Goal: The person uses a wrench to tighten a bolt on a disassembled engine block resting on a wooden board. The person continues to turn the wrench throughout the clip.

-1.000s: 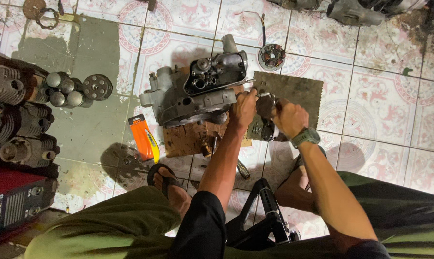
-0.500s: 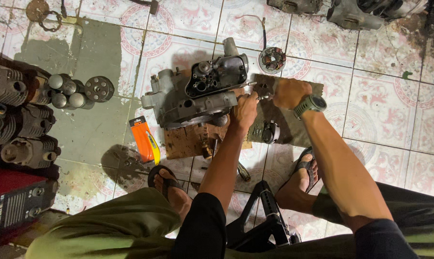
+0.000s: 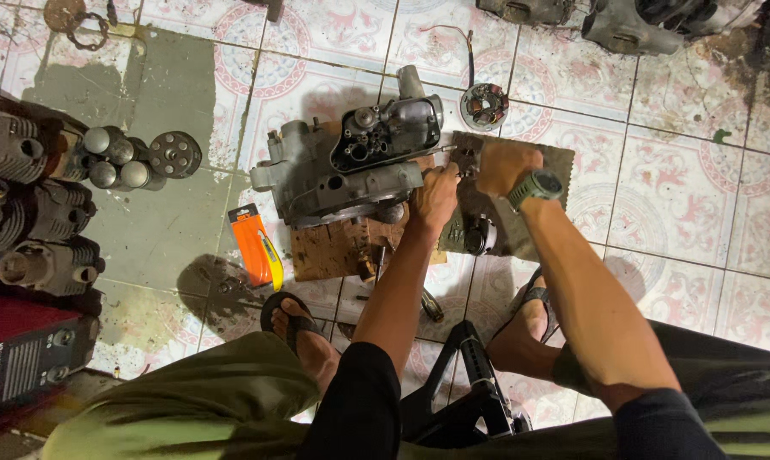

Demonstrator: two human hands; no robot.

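Grey engine casing (image 3: 351, 166) lies left of both hands' fingers (image 3: 443, 175), curled at its right edge.

Warm, hard light from above, dark shadows at left, mostly sharp throughout.

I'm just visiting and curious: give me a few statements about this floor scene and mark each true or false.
1. Both hands are at the right end of the engine case. True: the left hand and right hand meet there.
2. The right wrist is bare. False: it wears a watch.
3. An orange package lies on the floor left of the wooden block. True.
4. The engine case sits on a workbench. False: it rests low on the tiled floor, over the wooden block.
5. The person is barefoot. False: a sandal shows on a foot.
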